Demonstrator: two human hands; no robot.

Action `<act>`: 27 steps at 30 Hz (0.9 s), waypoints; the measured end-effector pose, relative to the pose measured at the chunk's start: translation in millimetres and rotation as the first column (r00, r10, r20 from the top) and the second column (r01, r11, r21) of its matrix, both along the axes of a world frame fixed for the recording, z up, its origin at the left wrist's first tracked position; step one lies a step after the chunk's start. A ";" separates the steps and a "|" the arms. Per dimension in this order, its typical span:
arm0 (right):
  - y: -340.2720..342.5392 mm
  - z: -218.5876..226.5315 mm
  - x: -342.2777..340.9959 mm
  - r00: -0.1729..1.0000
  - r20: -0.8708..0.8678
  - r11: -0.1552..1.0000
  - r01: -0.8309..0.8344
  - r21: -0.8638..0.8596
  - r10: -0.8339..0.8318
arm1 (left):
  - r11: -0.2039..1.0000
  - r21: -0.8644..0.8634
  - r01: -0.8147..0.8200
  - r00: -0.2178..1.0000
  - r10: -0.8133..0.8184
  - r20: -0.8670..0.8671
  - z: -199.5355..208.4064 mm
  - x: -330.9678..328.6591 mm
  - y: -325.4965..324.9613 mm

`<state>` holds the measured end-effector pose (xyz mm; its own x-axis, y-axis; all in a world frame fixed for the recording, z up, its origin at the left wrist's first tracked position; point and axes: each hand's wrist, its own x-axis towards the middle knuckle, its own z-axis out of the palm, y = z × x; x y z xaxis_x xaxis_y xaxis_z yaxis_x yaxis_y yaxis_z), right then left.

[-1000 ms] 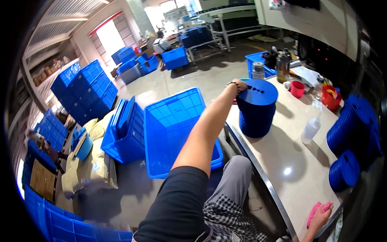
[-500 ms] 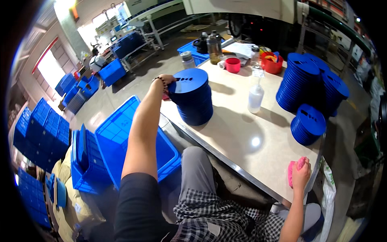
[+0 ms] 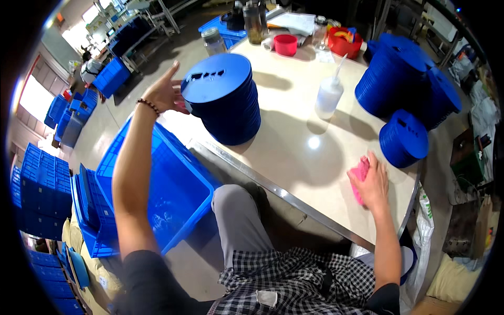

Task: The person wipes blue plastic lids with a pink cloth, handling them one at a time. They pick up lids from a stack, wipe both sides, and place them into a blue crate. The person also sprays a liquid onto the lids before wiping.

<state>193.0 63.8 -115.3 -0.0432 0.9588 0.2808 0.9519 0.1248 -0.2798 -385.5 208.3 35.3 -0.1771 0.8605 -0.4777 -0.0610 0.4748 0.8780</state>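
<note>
- Hovering just left of the tall stack of round, dark-blue, slotted discs (image 3: 228, 105), my left hand (image 3: 165, 94) is facing its upper rim, the fingers spreading apart and gripping nothing; whether a fingertip is touching the discs I cannot tell.
- The tall stack is standing to the right of those fingers, near the edge of the pale tabletop (image 3: 278, 157); its long axis is running upward, the upper discs jutting toward my palm.
- My right hand (image 3: 371, 184) is staying out as the farther one from that stack: it is covering part of a crumpled pink cloth (image 3: 359, 176) on the tabletop, and I cannot tell whether the fingers are pinching it.
- A translucent white squeeze bottle with a thin nozzle (image 3: 329, 97) is standing between the tall stack and a short stack of dark-blue discs (image 3: 403, 139).
- Beyond the tall stack, a clear jar with a grey lid (image 3: 213, 42) and a round red cup (image 3: 286, 45) are standing.
- A large, lidless blue plastic crate (image 3: 173, 194) is sitting left of the table, beside my left forearm.
</note>
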 end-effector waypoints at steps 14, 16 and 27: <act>188.3 121.7 -274.4 0.264 -0.936 0.664 -0.660 -0.351 -0.232 | 0.944 -0.128 0.303 0.925 -0.260 0.277 2.8 23.1 17.7; 185.8 129.1 -287.0 0.275 -0.934 0.576 -0.736 -0.356 -0.226 | 0.950 -0.161 0.266 0.938 -0.217 0.270 2.3 21.2 13.2; 176.1 117.2 -305.7 0.185 -0.953 0.758 -0.577 -0.304 -0.241 | 0.983 -0.037 0.178 0.971 -0.169 0.169 35.0 53.1 -21.1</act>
